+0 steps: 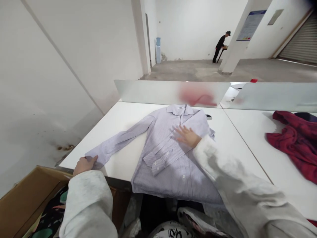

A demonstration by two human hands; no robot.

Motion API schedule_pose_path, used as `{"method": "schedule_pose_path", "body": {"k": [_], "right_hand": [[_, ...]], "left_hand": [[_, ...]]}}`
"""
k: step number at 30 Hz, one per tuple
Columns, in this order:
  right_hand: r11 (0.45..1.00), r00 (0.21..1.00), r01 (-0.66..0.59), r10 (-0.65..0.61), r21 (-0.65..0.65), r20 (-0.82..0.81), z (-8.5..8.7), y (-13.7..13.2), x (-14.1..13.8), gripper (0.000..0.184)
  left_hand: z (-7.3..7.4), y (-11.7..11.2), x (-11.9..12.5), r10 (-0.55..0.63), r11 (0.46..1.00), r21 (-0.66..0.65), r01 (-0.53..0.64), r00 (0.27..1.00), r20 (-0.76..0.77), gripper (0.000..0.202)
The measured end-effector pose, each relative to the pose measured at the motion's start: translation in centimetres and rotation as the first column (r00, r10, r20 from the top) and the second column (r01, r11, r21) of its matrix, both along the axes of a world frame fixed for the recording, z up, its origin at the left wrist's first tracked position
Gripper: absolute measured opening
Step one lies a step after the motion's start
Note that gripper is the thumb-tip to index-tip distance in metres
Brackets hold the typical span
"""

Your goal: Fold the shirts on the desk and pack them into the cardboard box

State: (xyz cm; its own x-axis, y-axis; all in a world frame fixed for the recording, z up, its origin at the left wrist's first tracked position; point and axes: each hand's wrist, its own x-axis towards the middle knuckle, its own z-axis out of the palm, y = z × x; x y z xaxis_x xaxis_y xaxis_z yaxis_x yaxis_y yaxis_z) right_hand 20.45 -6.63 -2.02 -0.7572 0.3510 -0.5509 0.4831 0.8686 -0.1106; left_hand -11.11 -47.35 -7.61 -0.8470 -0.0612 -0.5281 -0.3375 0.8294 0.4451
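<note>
A pale purple striped shirt (163, 142) lies spread on the white table (123, 115), its collar toward the far side and its hem hanging over the front edge. One sleeve is folded diagonally across the chest. The other sleeve stretches out to the left, where my left hand (85, 164) grips its cuff at the table edge. My right hand (187, 136), slightly blurred, lies with fingers spread on or just over the folded sleeve, palm down.
Red and dark cloth (294, 142) lies on the right-hand table. A cardboard box (32, 188) with patterned fabric stands at lower left. Frosted dividers (148, 92) line the table's back. Far off, a person (220, 46) in dark clothes stands near a pillar (237, 49).
</note>
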Motion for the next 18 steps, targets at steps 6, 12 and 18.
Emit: {"method": "schedule_pose_path", "body": {"k": [6, 12, 18], "right_hand": [[0.913, 0.936, -0.335, 0.351, -0.231, 0.03, -0.7, -10.5, -0.6, 0.059], [0.932, 0.951, -0.307, 0.31, -0.192, -0.015, -2.0, -11.2, -7.3, 0.051], [0.989, 0.99, -0.119, 0.111, -0.092, -0.085, -6.5, -12.3, -7.8, 0.06]], "left_hand": [[0.4, -1.2, -0.8, 0.151, 0.975, 0.149, -0.163, 0.984, 0.093, 0.021], [0.3, -3.0, 0.0, 0.357, 0.876, 0.274, -0.397, 0.915, 0.187, 0.027], [-0.5, -3.4, -0.1, 0.374, 0.845, 0.334, -0.418, 0.908, 0.19, 0.04]]}}
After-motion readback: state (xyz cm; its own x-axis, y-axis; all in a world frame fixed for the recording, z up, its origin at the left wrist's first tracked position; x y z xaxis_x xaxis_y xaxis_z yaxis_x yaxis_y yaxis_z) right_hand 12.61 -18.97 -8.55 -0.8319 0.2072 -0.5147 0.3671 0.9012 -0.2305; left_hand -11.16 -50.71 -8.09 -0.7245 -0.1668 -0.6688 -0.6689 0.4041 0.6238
